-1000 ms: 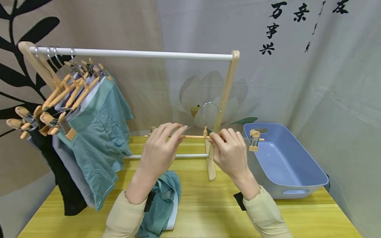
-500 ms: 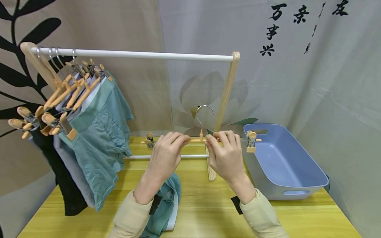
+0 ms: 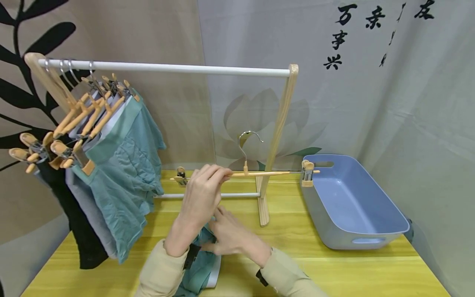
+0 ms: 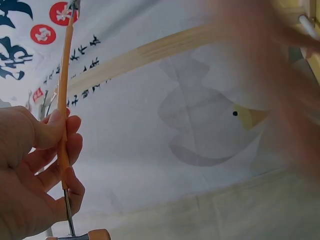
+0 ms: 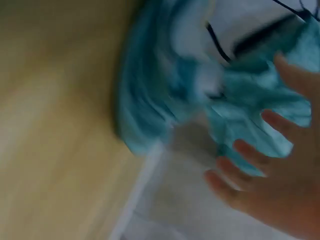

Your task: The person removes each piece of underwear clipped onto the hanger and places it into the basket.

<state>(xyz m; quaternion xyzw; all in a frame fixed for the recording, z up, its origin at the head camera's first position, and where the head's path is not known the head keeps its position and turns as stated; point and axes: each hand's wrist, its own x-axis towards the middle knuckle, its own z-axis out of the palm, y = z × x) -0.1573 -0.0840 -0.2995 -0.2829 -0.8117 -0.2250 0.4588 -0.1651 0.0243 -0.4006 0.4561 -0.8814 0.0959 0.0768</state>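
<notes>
In the head view my left hand (image 3: 202, 194) grips the bar of a clip hanger (image 3: 272, 173), held level above the table. Its metal hook stands up, with a clip at either end; the left wrist view shows thumb and fingers wrapped round the wooden bar (image 4: 62, 100). My right hand (image 3: 233, 235) is low beside my left forearm, over a crumpled teal garment (image 3: 198, 270) with a white edge. In the right wrist view the fingers of the right hand (image 5: 280, 165) are spread, not gripping the blurred teal cloth (image 5: 145, 100). The left forearm partly hides the garment.
A wooden rack with a white rail (image 3: 178, 68) stands at the back. Teal shorts (image 3: 126, 140), grey and black clothes hang from clip hangers at its left end. A blue plastic basin (image 3: 356, 198) stands on the table (image 3: 297, 276) at the right.
My right hand has let go of the hanger and moved down and left to the teal garment. The hanger, still in my left hand, has shifted slightly left.
</notes>
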